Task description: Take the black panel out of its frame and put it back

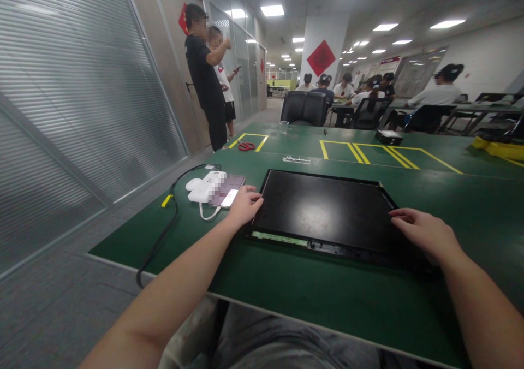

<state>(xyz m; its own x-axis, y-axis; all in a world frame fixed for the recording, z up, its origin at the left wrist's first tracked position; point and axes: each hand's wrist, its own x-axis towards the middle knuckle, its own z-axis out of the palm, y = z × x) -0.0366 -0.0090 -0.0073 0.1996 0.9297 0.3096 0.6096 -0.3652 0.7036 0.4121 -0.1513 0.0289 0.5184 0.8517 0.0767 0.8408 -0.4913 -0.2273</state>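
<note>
A black flat LCD screen panel (327, 205) lies face up on the green table before me, with a pale green strip and bare frame along its near edge. My left hand (245, 208) is at its left edge, thumb and fingers closed on the rim. At the right edge, my right hand (429, 232) pinches the frame between thumb and fingers; its lower fingers are partly hidden. Whether the panel is lifted at all, I cannot tell.
Left of the panel are a phone (231, 189), white devices (200, 189) with a white cable, and a black cord (176, 210) with a yellow tag. Farther back are red-handled scissors (246, 147), small white strips (297, 160), a clear cup (284, 127) and a black box (388, 137). People stand and sit beyond.
</note>
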